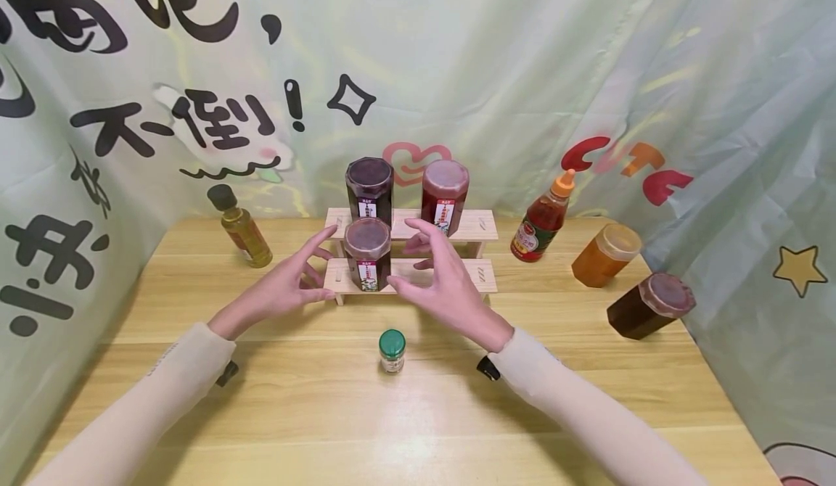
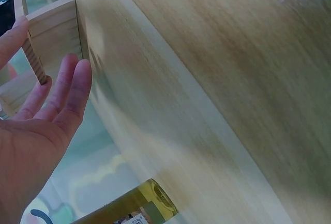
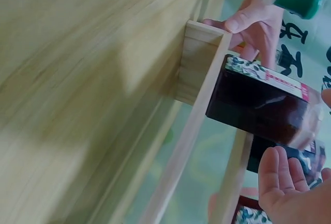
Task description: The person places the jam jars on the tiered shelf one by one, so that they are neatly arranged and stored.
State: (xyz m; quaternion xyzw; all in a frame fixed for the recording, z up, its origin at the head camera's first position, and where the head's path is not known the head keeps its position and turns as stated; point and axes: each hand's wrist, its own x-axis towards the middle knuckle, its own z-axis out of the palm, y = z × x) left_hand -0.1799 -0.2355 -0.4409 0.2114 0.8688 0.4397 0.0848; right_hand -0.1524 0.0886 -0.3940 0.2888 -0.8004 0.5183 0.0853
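On the lower step of a two-step wooden rack [image 1: 418, 279] stands a dark jar [image 1: 369, 254] with a label and a covered lid. My left hand [image 1: 287, 276] is at the rack's left end, fingers spread. In the left wrist view the fingers [image 2: 64, 87] lie against or just beside the end of the board; contact is hard to tell. My right hand [image 1: 447, 283] reaches over the lower step to the right of the jar, its thumb close to the jar's side. Nothing is held in it. On the upper step stand another dark jar [image 1: 369, 188] and a red jar [image 1: 445, 192].
A small green-capped shaker [image 1: 392, 352] stands in front of the rack. An oil bottle [image 1: 248, 236] is at the left. Rightward are a red sauce bottle [image 1: 541, 225], an orange jar [image 1: 597, 261] and a dark jar [image 1: 643, 308]. Printed cloth [image 1: 522, 72] hangs behind the table.
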